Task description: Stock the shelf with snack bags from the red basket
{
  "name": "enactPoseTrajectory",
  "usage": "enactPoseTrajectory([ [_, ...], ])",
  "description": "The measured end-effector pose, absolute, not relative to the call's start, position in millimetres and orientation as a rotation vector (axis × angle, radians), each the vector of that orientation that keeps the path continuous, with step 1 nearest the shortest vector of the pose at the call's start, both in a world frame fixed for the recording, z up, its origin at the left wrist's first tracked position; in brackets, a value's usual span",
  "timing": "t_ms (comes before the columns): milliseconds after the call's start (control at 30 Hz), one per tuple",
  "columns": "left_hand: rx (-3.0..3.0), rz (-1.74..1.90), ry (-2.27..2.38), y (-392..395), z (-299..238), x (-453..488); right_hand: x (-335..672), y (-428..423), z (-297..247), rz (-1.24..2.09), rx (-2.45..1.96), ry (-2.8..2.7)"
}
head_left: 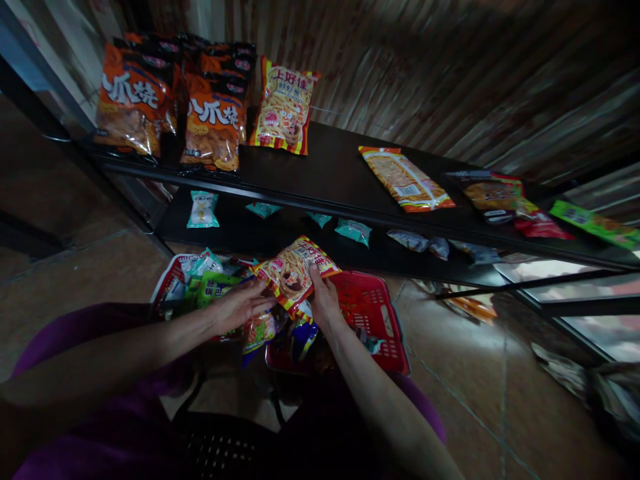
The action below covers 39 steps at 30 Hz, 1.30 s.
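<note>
My right hand (325, 298) grips a yellow and red snack bag (295, 270), its thumb pressed on the printed front. The bag is tilted above two shopping baskets. My left hand (240, 307) has its fingers stretched out along the bag's lower left edge; whether they touch it I cannot tell. Below the hands lie more packets, among them a blue and yellow packet (303, 337) and a colourful packet (259, 331). A green packet (213, 287) sits in the left basket (163, 283). The red basket (383, 300) on the right holds packets, dim and partly hidden by my right arm.
A black two-tier shelf (330, 170) spans the front. Orange snack bags (213, 127) and a matching yellow and red bag (284, 107) stand upright on top. Another bag (405, 179) lies flat there. Small teal packets (353, 231) lie on the lower tier.
</note>
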<state>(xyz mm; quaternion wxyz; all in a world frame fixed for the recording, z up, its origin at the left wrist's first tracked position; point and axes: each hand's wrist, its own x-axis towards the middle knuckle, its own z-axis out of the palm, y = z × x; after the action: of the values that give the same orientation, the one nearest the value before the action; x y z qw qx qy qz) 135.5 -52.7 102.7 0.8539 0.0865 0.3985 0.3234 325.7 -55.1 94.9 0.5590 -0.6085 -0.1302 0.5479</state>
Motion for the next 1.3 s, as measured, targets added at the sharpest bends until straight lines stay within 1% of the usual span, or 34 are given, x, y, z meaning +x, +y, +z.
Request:
enactPoseTrajectory([
  [200, 0.200, 0.603, 0.833, -66.2, 100.9, 143.9, 319.9, -56.0, 89.7, 1.302, -1.415, -0.373],
  [500, 0.302, 0.623, 0.970, -64.5, 102.5, 147.6, 315.8, -54.5, 93.5, 1.360, -1.386, -0.442],
  [667, 0.336, 0.547, 1.079, -64.2, 104.4, 144.0, 314.8, -54.7, 97.4, 1.329, -1.329, -0.490],
  [767, 0.391, 0.550, 1.080, -65.9, 98.2, 142.0, 318.8, -53.0, 100.4, 1.321, -1.309, -0.444],
  [933, 0.456, 0.545, 1.069, -69.5, 89.3, 140.6, 329.3, -48.5, 106.0, 1.396, -1.281, -0.353],
  [1167, 0.507, 0.453, 1.044, -71.6, 96.3, 140.3, 336.3, -45.5, 110.1, 1.285, -1.320, -0.275],
  [1300, 0.507, 0.471, 1.052, -75.0, 98.4, 140.3, 338.1, -45.1, 113.3, 1.251, -1.369, -0.278],
])
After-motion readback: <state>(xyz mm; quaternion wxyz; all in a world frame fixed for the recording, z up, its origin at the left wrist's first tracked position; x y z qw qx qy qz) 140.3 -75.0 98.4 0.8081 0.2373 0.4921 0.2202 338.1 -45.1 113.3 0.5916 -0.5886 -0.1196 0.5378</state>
